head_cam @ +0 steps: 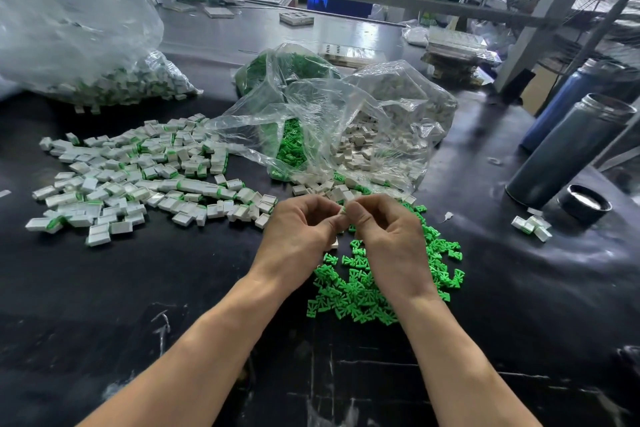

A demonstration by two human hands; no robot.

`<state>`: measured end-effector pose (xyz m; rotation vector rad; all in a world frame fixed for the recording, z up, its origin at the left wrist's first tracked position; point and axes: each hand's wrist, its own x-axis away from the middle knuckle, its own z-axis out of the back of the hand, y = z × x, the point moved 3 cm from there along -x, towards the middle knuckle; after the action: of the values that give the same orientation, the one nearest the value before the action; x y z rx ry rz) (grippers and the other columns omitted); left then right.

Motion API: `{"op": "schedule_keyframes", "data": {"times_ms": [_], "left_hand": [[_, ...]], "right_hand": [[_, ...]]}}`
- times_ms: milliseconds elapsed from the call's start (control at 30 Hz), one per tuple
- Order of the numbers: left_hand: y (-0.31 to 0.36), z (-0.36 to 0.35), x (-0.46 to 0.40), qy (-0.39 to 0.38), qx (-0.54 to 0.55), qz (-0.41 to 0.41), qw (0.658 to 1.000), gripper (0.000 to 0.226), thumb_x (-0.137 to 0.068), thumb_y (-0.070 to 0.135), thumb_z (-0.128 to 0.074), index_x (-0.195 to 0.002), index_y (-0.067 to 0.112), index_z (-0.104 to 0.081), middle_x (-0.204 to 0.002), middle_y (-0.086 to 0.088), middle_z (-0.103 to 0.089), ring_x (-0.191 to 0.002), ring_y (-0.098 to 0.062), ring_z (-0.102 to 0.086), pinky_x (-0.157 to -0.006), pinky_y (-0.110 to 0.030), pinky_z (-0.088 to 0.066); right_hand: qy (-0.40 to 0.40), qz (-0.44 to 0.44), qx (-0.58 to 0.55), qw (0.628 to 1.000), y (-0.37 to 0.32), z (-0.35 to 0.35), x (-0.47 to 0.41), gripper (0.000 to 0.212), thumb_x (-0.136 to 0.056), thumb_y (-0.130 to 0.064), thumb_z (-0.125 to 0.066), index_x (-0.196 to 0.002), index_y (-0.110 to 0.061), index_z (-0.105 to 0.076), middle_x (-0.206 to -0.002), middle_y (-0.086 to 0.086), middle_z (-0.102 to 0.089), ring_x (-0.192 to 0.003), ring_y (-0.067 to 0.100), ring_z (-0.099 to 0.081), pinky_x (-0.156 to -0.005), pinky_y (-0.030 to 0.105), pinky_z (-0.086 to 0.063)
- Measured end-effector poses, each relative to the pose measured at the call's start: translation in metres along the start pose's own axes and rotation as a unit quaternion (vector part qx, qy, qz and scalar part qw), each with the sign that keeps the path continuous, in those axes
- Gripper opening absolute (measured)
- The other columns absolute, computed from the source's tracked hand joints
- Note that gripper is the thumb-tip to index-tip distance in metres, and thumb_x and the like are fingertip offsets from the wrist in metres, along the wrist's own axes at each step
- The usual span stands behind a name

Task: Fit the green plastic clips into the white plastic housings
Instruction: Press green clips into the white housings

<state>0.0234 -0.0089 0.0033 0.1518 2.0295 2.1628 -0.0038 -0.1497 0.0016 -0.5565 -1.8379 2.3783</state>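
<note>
Both hands, left hand (304, 229) and right hand (384, 236), were pinched together at frame centre on a small white plastic housing (343, 211); the clip should be squared before pressing. Loose green plastic clips (360, 291) were heaped beneath.

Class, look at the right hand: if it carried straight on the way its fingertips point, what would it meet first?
The right hand points left toward the left hand. Its fingertips already meet the left hand's at the small white housing pinched between them, so that piece and those fingers come first.
</note>
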Motion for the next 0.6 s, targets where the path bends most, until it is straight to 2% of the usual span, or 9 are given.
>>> {"op": "schedule_keyframes", "data": {"times_ms": [100, 233, 333, 467, 600], "left_hand": [[0.002, -0.002, 0.001, -0.012, 0.003, -0.001, 1.0, 0.005, -0.091, 0.01, -0.076, -0.09, 0.006, -0.074, -0.072, -0.007, -0.067, -0.063, -0.013, -0.053, -0.062, -0.03, -0.048], [0.001, -0.002, 0.0, -0.014, -0.01, -0.007, 1.0, 0.004, -0.091, 0.008, -0.075, -0.092, 0.005, -0.074, -0.068, -0.001, -0.067, -0.06, -0.009, -0.054, -0.063, -0.027, -0.049], [0.001, 0.0, 0.0, -0.01, -0.043, -0.026, 0.999, 0.008, -0.09, 0.011, -0.077, -0.097, 0.014, -0.073, -0.069, 0.001, -0.069, -0.058, -0.005, -0.058, -0.061, -0.025, -0.051], [-0.001, 0.002, -0.001, -0.012, -0.125, -0.066, 0.99, 0.018, -0.092, 0.019, -0.076, -0.105, 0.031, -0.072, -0.073, 0.001, -0.068, -0.061, -0.008, -0.062, -0.059, -0.032, -0.057], [-0.002, 0.012, -0.003, 0.017, -0.221, -0.076, 0.972, 0.013, -0.088, 0.029, -0.08, -0.097, 0.035, -0.072, -0.073, 0.012, -0.07, -0.061, 0.0, -0.065, -0.055, -0.011, -0.047]], "right_hand": [[0.005, -0.015, 0.007, 1.0, 0.001, 0.003, 0.0, 0.01, -0.099, -0.018, -0.069, -0.09, -0.02, -0.073, -0.081, -0.003, -0.076, -0.078, 0.016, -0.071, -0.074, 0.035, -0.058], [0.011, -0.03, 0.028, 0.999, 0.004, 0.004, -0.001, 0.013, -0.099, -0.02, -0.068, -0.087, -0.02, -0.072, -0.078, -0.006, -0.074, -0.069, 0.006, -0.066, -0.066, 0.024, -0.051], [0.015, -0.029, 0.029, 0.999, 0.003, 0.003, -0.001, 0.013, -0.099, -0.02, -0.069, -0.087, -0.021, -0.072, -0.077, -0.006, -0.075, -0.069, 0.006, -0.068, -0.063, 0.019, -0.052], [0.025, -0.032, 0.038, 0.998, 0.005, 0.002, 0.001, 0.012, -0.099, -0.023, -0.07, -0.087, -0.023, -0.074, -0.077, -0.007, -0.075, -0.071, 0.006, -0.068, -0.063, 0.018, -0.053], [0.036, -0.037, 0.06, 0.997, 0.009, 0.003, 0.001, 0.012, -0.098, -0.028, -0.071, -0.087, -0.025, -0.073, -0.078, -0.012, -0.074, -0.074, 0.003, -0.067, -0.064, 0.015, -0.05]]}}
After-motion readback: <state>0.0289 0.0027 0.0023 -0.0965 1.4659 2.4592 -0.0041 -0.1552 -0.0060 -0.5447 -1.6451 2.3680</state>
